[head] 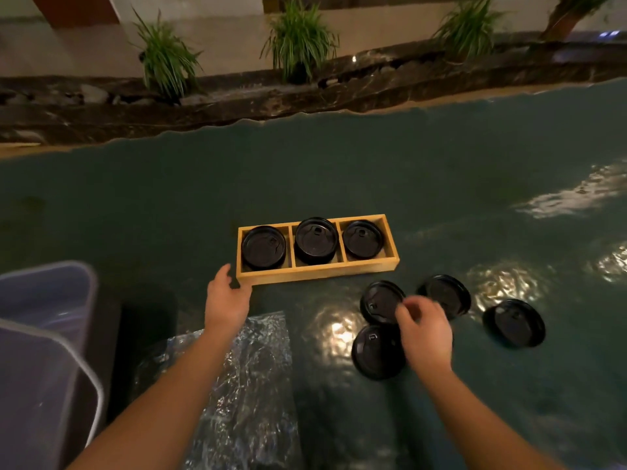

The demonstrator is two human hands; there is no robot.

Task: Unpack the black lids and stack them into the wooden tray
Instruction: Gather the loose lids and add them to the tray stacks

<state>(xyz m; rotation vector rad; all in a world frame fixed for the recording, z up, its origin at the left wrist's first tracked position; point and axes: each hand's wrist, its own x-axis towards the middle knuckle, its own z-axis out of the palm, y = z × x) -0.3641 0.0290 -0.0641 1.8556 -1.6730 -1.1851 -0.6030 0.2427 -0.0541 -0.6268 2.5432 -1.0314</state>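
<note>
Just beside the right hand (426, 329), its grip blurred and unreadable, lies a black lid (380, 301).

— What's the work surface like?
— A dark green tabletop (339, 171), glossy, with a wavy pale edge along its far side. Bright patches of light (570, 195) glare off it on the right and near the middle.
— And beyond it?
— A dark marble ledge (237, 100) runs across, with three clumps of green grass plants (298, 39) standing along it against a pale wall (220, 32). A reddish-brown column (78, 8) rises at the upper left.
— Anything on the left?
— A translucent grey plastic bin (40, 334) at the table's near left corner. The lighting is dim and warm.
</note>
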